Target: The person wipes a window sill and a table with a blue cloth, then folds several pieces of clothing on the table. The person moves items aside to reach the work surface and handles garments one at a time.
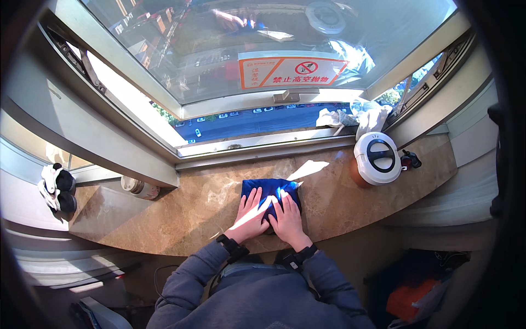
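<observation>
A folded dark blue cloth (pixel 269 186) lies on the brown stone windowsill (pixel 213 189) straight before me. My left hand (pixel 250 214) rests palm down on its left part, fingers spread a little and pointing to the window. On the right part of the cloth lies my right hand (pixel 286 216), also flat, its thumb close to the left one. Neither hand grips the fabric. A bright strip of sunlight crosses the cloth and my left hand. The underside of the cloth is hidden. Black bands circle both wrists.
A white-lidded container (pixel 377 159) stands right, beside small dark items (pixel 411 159). Behind it white cloths (pixel 372 117) hang at the window opening. The tilted window pane (pixel 213 49) bears a warning sticker (pixel 294 73). At left are a jar (pixel 139 187) and black-and-white shoes (pixel 57 187).
</observation>
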Tool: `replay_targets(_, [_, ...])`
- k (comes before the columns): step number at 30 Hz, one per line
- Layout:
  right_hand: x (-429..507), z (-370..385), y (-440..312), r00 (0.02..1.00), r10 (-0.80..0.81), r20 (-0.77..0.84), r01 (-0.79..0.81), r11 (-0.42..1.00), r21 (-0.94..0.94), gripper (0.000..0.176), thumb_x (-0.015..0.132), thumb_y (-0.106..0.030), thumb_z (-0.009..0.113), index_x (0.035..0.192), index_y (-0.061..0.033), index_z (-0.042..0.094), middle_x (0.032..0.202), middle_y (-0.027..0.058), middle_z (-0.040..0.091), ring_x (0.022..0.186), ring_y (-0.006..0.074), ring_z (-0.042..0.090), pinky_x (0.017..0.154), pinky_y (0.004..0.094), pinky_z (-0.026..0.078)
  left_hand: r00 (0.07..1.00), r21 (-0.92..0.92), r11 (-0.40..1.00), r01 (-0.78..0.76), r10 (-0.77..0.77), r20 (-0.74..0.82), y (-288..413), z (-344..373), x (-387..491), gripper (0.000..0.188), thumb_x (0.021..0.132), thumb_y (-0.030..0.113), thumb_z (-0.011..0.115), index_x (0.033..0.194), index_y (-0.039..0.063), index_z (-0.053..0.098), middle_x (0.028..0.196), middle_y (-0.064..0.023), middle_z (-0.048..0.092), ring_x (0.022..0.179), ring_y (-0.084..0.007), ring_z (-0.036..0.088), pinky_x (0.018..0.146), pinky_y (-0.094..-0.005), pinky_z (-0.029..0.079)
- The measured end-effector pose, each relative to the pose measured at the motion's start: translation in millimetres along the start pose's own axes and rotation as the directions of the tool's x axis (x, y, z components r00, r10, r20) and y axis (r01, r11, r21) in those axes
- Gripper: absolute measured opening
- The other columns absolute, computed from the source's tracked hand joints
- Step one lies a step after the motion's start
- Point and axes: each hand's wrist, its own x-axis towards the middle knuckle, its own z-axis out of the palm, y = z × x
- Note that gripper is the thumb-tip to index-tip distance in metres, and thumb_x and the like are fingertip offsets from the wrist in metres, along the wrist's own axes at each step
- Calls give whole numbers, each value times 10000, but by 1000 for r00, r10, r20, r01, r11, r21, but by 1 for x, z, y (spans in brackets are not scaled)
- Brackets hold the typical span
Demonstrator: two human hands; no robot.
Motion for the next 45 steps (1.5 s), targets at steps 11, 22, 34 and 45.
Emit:
replay_targets(11, [4, -31, 61, 934, -277, 224, 248, 957, 150, 625, 898, -339, 623, 1444, -88, 451, 1539, 216, 340, 1430, 363, 320, 1173, 462, 273, 987, 138, 977, 161, -160, -25, 38, 34, -5, 755, 876, 422, 621, 1506, 86, 375, 1594, -237, 237, 1482, -409, 206, 1167, -593, 176])
replay_targets(22, [89, 10, 71, 942, -311, 125, 285, 940, 185, 643, 854, -308, 651, 1435, -95, 475, 1545, 193, 364, 1419, 354, 353, 1152, 470, 317, 962, 229, 937, 263, -239, -129, -11, 18, 56, 735, 905, 393, 593, 1514, 62, 348, 1605, -219, 217, 1502, -369, 173, 1195, -554, 155])
replay_targets(34, [-17, -47, 89, 946, -236, 221, 208, 968, 140, 723, 886, -383, 656, 1484, -78, 387, 1566, 206, 300, 1455, 362, 278, 1177, 474, 262, 942, 81, 975, -209, 179, 283, 28, 6, 33, 784, 891, 460, 623, 1521, 83, 348, 1560, -274, 274, 1461, -422, 253, 1175, -531, 234])
replay_targets(45, [51, -23, 111, 999, -38, 21, 37, 999, 30, 671, 798, -305, 643, 1399, -49, 492, 1490, 219, 413, 1394, 355, 364, 1181, 439, 263, 993, 159, 981, -109, 100, 63, 14, 30, 111, 781, 854, 396, 655, 1505, 73, 370, 1578, -247, 269, 1472, -407, 240, 1180, -548, 213])
